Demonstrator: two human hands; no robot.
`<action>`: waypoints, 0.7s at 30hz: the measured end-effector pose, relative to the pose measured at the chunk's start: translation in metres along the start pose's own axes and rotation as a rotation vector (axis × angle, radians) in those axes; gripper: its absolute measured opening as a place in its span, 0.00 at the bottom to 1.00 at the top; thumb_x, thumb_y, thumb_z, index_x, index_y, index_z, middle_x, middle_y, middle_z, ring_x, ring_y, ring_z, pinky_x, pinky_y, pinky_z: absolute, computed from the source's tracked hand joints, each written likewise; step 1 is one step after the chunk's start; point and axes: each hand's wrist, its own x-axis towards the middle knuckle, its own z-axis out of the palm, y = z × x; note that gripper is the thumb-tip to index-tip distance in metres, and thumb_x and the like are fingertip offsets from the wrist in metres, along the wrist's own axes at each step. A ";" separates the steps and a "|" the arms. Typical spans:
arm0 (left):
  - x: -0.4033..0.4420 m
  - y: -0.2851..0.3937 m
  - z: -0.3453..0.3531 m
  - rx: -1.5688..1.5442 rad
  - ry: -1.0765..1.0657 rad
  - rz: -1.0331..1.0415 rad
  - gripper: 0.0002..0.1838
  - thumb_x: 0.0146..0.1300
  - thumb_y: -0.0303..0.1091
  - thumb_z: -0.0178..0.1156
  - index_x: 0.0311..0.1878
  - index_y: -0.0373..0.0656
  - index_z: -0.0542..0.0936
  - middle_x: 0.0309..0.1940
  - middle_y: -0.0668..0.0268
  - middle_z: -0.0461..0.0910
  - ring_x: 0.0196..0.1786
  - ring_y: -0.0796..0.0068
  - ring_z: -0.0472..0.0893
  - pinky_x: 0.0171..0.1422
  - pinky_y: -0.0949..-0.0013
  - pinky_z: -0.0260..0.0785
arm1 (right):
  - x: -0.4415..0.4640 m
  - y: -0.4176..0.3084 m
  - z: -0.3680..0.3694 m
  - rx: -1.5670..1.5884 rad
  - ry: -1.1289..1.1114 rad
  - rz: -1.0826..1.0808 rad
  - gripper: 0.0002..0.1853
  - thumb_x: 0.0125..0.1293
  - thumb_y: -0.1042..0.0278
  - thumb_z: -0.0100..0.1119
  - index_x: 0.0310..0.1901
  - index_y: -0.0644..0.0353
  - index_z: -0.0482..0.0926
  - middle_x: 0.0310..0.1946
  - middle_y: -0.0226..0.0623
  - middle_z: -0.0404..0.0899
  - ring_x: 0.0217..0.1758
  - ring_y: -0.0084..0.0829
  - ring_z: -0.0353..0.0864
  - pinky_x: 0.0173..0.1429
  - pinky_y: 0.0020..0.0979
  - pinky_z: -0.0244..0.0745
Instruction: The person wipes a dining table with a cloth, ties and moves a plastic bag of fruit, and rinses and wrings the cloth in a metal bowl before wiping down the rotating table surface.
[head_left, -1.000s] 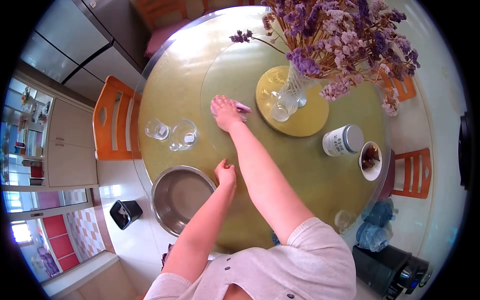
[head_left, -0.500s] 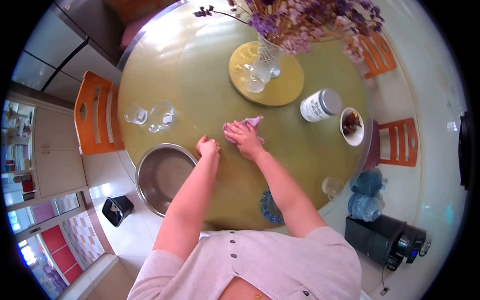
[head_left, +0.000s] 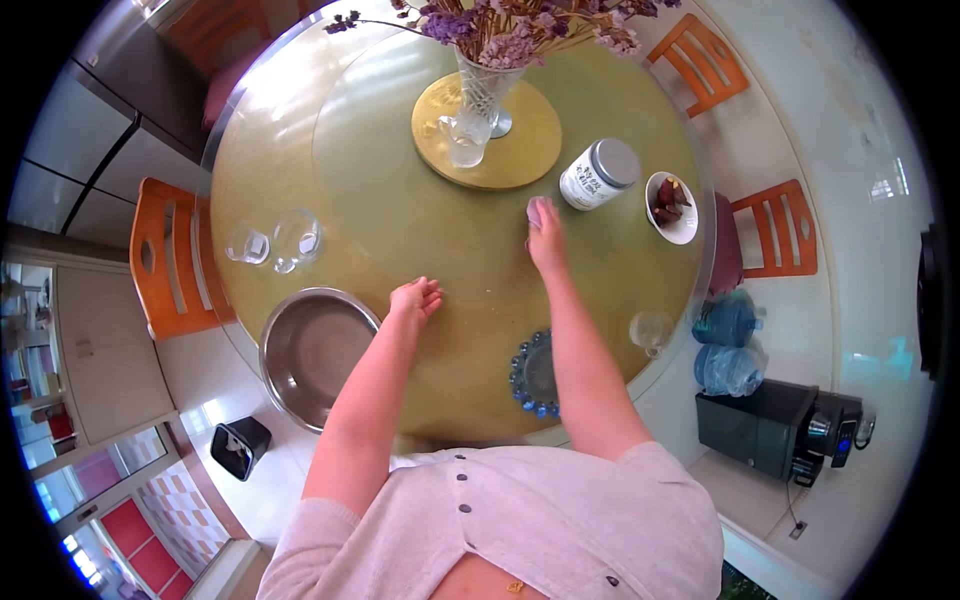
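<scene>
My right hand (head_left: 543, 240) is closed around a bunched pink cloth (head_left: 536, 210), just short of the white jar with a grey lid (head_left: 598, 176). Loosely curled, my left hand (head_left: 416, 297) is at the tabletop with its fingers slightly apart and nothing visible in them. A large steel basin (head_left: 318, 350) stands to its left. Between my forearms, small pale specks lie on the table (head_left: 470, 345). A blue beaded-rim dish (head_left: 537, 374) is partly hidden by my right forearm.
A gold turntable (head_left: 535, 150) bears a flower vase (head_left: 483, 95) and a glass cup (head_left: 465, 140). Glassware (head_left: 297, 238) stands left; a bowl of dark red food (head_left: 672, 225) and a glass mug (head_left: 652, 332) are right. Orange chairs (head_left: 175, 260) surround the table.
My right hand has lifted and moved forward and right, with the cloth gathered in it instead of pressed flat. My left hand has loosened slightly. The view has shifted.
</scene>
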 end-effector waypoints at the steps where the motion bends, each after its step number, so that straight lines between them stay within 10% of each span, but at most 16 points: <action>1: 0.003 -0.004 0.000 0.038 -0.020 -0.015 0.09 0.70 0.34 0.54 0.50 0.42 0.74 0.36 0.64 0.82 0.32 0.70 0.81 0.32 0.70 0.75 | 0.004 -0.004 0.006 -0.516 0.162 -0.173 0.23 0.63 0.70 0.53 0.61 0.59 0.72 0.62 0.42 0.71 0.63 0.43 0.70 0.68 0.50 0.59; 10: 0.008 -0.001 -0.002 0.014 0.005 0.047 0.08 0.71 0.31 0.52 0.48 0.40 0.77 0.37 0.63 0.83 0.31 0.68 0.83 0.31 0.67 0.77 | -0.117 -0.053 0.073 -0.336 -0.265 -0.683 0.21 0.69 0.67 0.43 0.62 0.53 0.72 0.67 0.34 0.68 0.68 0.37 0.66 0.74 0.42 0.52; 14: 0.011 0.006 -0.004 0.048 0.029 0.038 0.09 0.70 0.32 0.54 0.49 0.40 0.76 0.36 0.64 0.83 0.31 0.68 0.83 0.30 0.68 0.75 | -0.089 -0.007 -0.012 -0.214 -0.367 -0.345 0.19 0.73 0.62 0.42 0.60 0.54 0.73 0.65 0.38 0.69 0.68 0.39 0.65 0.72 0.41 0.56; 21: 0.014 0.007 -0.005 0.000 0.092 0.097 0.09 0.70 0.34 0.55 0.48 0.41 0.75 0.40 0.61 0.84 0.31 0.66 0.83 0.32 0.67 0.76 | -0.041 0.028 -0.019 -0.789 0.167 0.153 0.30 0.65 0.55 0.51 0.67 0.59 0.64 0.72 0.43 0.55 0.75 0.46 0.51 0.76 0.47 0.49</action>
